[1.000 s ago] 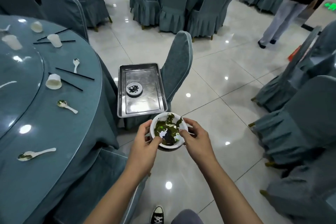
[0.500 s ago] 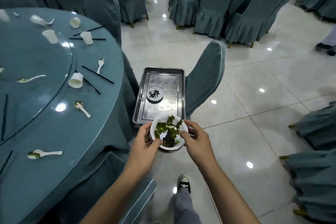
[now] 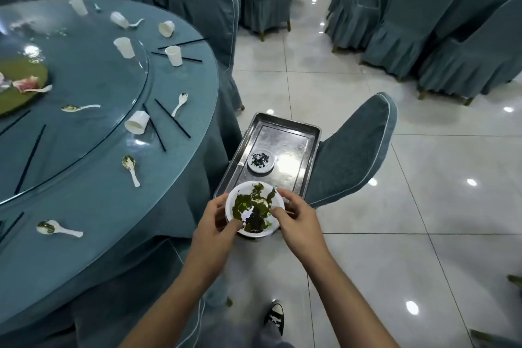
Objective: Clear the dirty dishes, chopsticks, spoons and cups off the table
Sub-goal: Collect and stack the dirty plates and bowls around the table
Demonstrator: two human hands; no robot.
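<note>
Bright overhead light; I'm seeing glare spots on the floor tiles (image 3: 423,178) right of the tray (image 3: 285,119), frame edges bowing.

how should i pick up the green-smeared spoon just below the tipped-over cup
Pinch the spoon by its clean white handle, coming from the near edge of the table: the handle points toward that edge, while the smeared bowl lies farther in.

tray (image 3: 282,137): bare metal, shiny, hazy reflections. floor (image 3: 423,206): glossy tile, hard highlights. desk (image 3: 99,220): matt teal cloth, with a glossy glass turntable (image 3: 84,76) on top. chair cover (image 3: 353,150): same matt cloth. bowl (image 3: 242,189), spoons (image 3: 131,168): smooth white, glazed look. cups (image 3: 137,122): white, matt, paper or plastic, can't tell. chopsticks (image 3: 172,118): black, dull.
</note>
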